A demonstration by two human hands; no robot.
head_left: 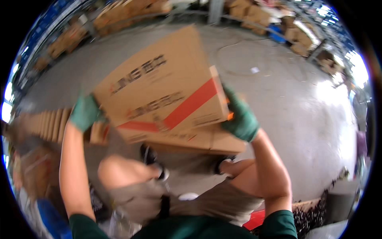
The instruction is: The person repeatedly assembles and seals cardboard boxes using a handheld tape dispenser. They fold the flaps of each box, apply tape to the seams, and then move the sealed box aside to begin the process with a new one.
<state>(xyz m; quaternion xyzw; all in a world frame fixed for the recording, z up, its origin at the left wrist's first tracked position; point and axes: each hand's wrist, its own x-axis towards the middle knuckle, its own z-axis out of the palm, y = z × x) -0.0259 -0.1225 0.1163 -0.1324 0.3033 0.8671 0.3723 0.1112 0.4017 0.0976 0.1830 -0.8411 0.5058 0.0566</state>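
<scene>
- One brown corrugated cardboard box with a red diagonal stripe and dark lettering (163,87) is held tilted in mid-air above the knees, at the centre of the view, clear of the grey concrete floor (286,103).
- The left hand in a green glove (84,112) is clamped on the box's edge at 9 o'clock; the grip is closed over the corner.
- The right hand in a green glove (240,117) is pressed against the box's edge at 3 o'clock, with the fingers wrapped onto the face.
- A second flattened brown cardboard piece (199,140) is seen just beneath the box at 6 o'clock; whether it is a loose flap or a separate sheet cannot be told.
- A row of upright flat cardboard sheets (49,123) is stood on the floor at 9 o'clock; their number cannot be counted through the blur.
- Two gloved hands and one held box are counted.
- A slip is judged possible: the box is gripped only at its two edges and tilted, so the lower piece could slide out and drop onto the shoes below.
</scene>
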